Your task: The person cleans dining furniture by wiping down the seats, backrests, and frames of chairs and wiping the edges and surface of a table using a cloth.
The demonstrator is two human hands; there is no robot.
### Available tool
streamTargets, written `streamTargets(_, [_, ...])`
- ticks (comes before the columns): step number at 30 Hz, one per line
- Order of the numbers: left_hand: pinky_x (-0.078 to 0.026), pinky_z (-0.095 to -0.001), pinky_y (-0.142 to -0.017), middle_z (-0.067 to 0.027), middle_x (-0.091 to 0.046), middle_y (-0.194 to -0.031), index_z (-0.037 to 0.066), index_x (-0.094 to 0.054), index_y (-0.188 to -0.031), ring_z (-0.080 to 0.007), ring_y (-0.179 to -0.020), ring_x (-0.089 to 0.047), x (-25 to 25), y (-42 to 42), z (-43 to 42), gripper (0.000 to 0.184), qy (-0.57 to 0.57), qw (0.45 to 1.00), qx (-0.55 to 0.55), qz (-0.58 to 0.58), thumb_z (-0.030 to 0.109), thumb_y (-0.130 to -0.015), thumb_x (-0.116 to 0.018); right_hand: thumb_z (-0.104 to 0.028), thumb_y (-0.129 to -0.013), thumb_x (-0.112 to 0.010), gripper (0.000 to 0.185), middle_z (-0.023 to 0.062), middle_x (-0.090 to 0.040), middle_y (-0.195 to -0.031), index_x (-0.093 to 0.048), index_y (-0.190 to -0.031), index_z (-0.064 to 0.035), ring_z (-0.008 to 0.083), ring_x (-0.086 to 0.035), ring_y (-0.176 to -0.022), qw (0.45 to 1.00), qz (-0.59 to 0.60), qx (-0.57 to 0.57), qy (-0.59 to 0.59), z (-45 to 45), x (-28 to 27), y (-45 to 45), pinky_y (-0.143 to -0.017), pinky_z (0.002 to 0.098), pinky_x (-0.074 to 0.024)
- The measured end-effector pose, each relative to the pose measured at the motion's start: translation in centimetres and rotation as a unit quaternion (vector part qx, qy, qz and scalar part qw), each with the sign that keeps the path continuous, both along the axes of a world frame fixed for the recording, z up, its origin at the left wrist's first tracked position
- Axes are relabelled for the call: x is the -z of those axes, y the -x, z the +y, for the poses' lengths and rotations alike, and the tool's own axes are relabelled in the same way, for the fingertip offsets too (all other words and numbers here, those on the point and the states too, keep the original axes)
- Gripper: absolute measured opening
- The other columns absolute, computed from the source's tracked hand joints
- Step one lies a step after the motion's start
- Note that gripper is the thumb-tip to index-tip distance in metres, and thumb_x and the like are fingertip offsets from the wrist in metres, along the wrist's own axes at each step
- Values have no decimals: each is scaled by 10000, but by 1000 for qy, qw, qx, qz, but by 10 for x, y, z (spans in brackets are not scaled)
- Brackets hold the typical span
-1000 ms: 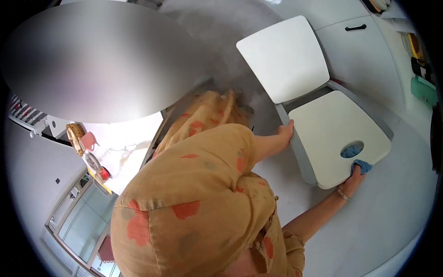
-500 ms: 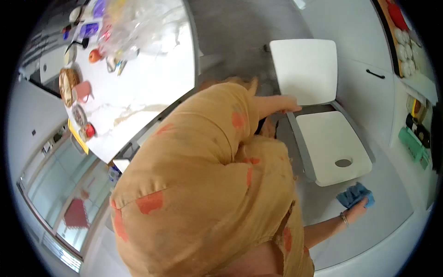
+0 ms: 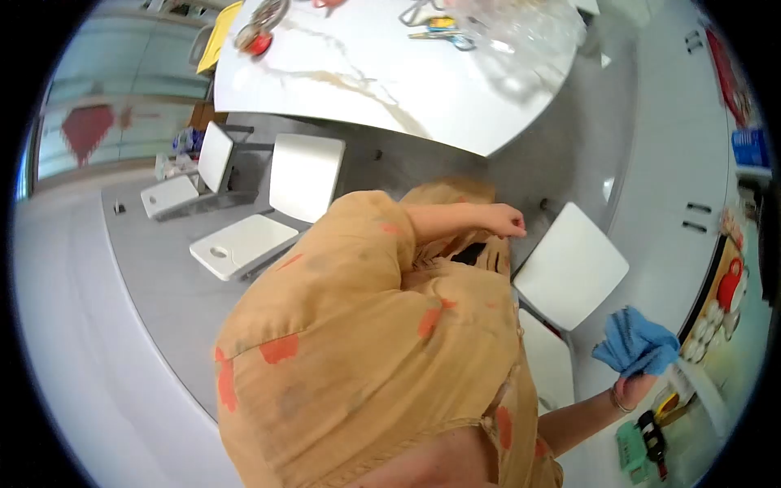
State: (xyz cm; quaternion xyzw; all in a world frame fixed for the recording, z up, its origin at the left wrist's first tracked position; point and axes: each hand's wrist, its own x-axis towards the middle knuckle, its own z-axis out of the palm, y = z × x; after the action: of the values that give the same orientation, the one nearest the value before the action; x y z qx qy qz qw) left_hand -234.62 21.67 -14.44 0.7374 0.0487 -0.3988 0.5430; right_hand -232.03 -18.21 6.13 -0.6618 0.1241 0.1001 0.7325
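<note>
Blue cloth (image 3: 634, 342), head view, one item: bunched, loose folds spreading, gripped in the fingers of the right hand (image 3: 639, 385), beyond the white chair (image 3: 569, 264). Left hand (image 3: 506, 220): fingers loosely curled near the chair back, nothing visible in them; I cannot tell whether they are fully closed. Also listed: marbled counter (image 3: 455, 102) bearing a clear plastic bag (image 3: 529, 32); dark bottle (image 3: 653, 439) beside a teal box (image 3: 629, 450). Hazards, as I judge from my remote post: a wide swing of the right arm could let slack cloth snag the bottle, if within reach; leaning close could nudge the chair sideways.
</note>
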Motion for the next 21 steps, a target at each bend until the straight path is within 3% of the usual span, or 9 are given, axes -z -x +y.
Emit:
streamTargets(1, [-494,-312,-712,-93,-646,-959,42,-585,-1092,-173,-780,-637,-5,11,15,401,-12,1000,-26,-1,378,-873,-584,-444,-936,-471,485,107,-585,-1142,-516,-1181,-28,213,-591,-951,989,-16,-130,-73,34,-15,-7,-776,344,-521])
streamTargets(4, [-499,-307,-664,-91,-644,-908,43,-602,-1052,-173,-726,-626,-4,44,50,383,-7,993,-115,-38,371,-855,-600,-430,-933,-494,454,82,-592,-1075,-528,-1126,-21,196,-559,-960,985,-56,-154,-49,52,0,-17,-837,334,-467])
streamTargets(5, [-503,-305,-612,-87,-647,-820,44,-621,-1006,-170,-664,-616,-5,52,62,377,8,984,-162,-73,378,-831,-619,-436,-913,-524,464,110,-601,-1043,-529,-1097,-10,224,-585,-892,979,10,-197,-42,79,-22,-17,-770,347,-503])
streamTargets(8, [-487,-370,-805,-136,-663,-957,58,-646,-985,-278,-914,-620,-19,81,98,381,-65,972,-187,-123,395,-810,-622,-458,-859,-588,515,154,-623,-899,-527,-1050,16,257,-615,-694,976,-46,-210,-39,132,3,-42,-584,357,-550])
streamTargets(11, [-486,-360,-796,-138,-662,-957,39,-618,-1028,-280,-892,-625,-15,117,132,365,-110,960,-224,-129,349,-836,-596,-437,-832,-612,512,149,-626,-877,-525,-1003,37,225,-618,-674,937,-41,-347,-11,208,-37,-37,-550,353,-546])
streamTargets(14, [-488,-357,-784,-136,-661,-951,34,-602,-1052,-266,-880,-629,-33,162,177,357,-157,943,-254,-149,327,-851,-587,-471,-883,-543,504,86,-600,-953,-534,-1046,6,161,-563,-831,866,-34,-499,-11,275,-58,-42,-745,317,-478])
streamTargets(18, [-491,-361,-775,-124,-661,-951,43,-599,-1062,-261,-877,-630,-44,228,236,362,-214,891,-382,-119,331,-843,-602,-329,-860,-539,383,70,-613,-924,-564,-1013,21,150,-565,-841,781,-18,-624,-15,373,-58,-44,-733,301,-476])
streamTargets(20, [-501,-360,-739,-119,-661,-948,55,-596,-1075,-248,-853,-633,-33,266,266,355,-268,858,-423,-119,326,-845,-605,-256,-851,-515,314,66,-621,-913,-584,-997,14,146,-572,-845,773,87,-628,17,428,-72,-25,-728,280,-476])
streamTargets(21, [-504,-354,-720,-117,-661,-939,57,-598,-1074,-234,-839,-633,-29,287,273,342,-262,837,-469,-105,312,-848,-604,-302,-848,-565,373,101,-638,-907,-561,-1023,28,165,-593,-802,778,14,-628,12,446,-63,-22,-700,303,-498])
